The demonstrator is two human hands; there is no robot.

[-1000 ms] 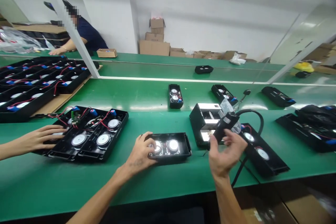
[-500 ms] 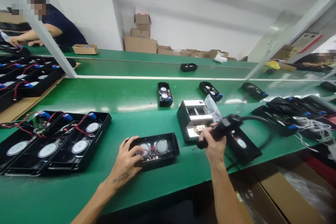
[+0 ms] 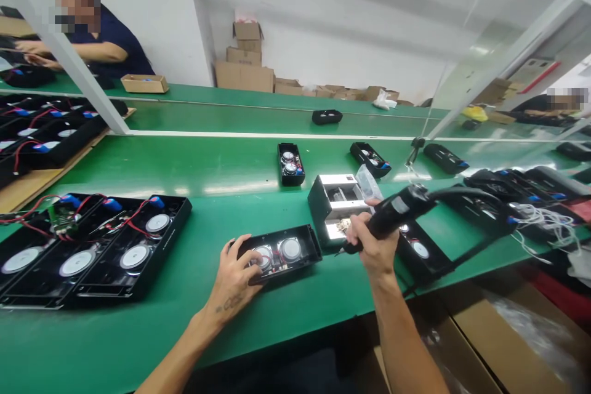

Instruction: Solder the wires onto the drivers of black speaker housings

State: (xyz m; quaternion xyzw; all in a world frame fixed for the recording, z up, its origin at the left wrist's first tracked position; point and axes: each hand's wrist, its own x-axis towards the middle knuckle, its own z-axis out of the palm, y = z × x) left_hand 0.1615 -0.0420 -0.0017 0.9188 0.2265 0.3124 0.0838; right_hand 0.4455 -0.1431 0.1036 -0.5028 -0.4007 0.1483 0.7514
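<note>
My left hand (image 3: 240,271) grips the left end of a black speaker housing (image 3: 302,268), its fingers over the rim. Two round silver speaker drivers and thin red wires show inside the housing, which lies tilted a little on the green bench. In my right hand (image 3: 376,249) is a black electric screwdriver (image 3: 399,209), its tip pointing left, with a thick cable running off to the right. Just behind the tip stands a black-and-white screw feeder (image 3: 339,197) with an opening at its front. Another open speaker housing (image 3: 422,252) lies partly hidden behind my right hand.
Several open speaker housings (image 3: 133,252) with red wires and blue connectors sit at the left. More housings stand on the green belt (image 3: 221,166) beyond. White cables (image 3: 545,225) lie at the right, above cardboard boxes (image 3: 503,332). A co-worker (image 3: 111,43) sits at the far left.
My left hand and the housing have shifted slightly right, and the housing's right end has turned away from me. The screwdriver stays in my right hand, its tip a little further left.
</note>
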